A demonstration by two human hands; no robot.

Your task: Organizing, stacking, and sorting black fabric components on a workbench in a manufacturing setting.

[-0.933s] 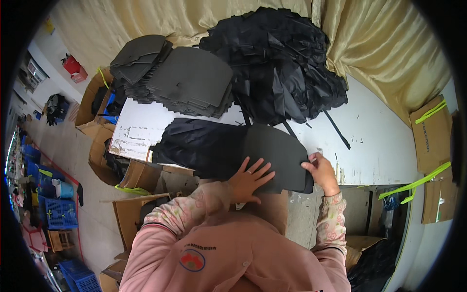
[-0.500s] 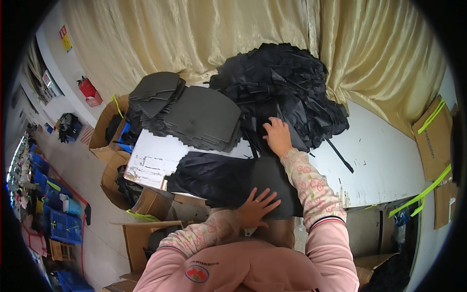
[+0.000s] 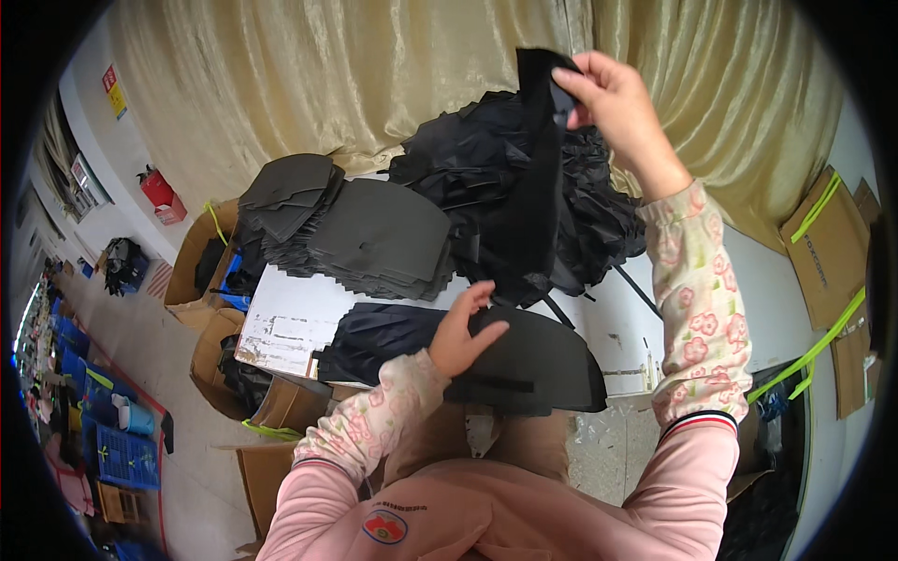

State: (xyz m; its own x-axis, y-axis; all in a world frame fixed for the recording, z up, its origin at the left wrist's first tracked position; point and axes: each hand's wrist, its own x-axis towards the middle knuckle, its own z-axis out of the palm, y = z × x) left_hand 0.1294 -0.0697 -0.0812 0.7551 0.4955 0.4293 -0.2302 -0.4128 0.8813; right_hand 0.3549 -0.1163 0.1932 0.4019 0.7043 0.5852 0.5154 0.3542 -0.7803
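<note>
Two grey stacks [image 3: 379,224] at left on the table [image 3: 285,313], seemingly set within reach; left hand [image 3: 465,329], unclenched, by a dark panel [image 3: 543,355] at the near edge, perhaps for steadying, contact unclear; black piece [image 3: 537,178] held up before the pile [image 3: 468,150], top pinched in right hand [image 3: 608,105], apparently for clearance.

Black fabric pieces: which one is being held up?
The black fabric piece pinched in the right hand, in front of the black heap; no other is raised.
</note>
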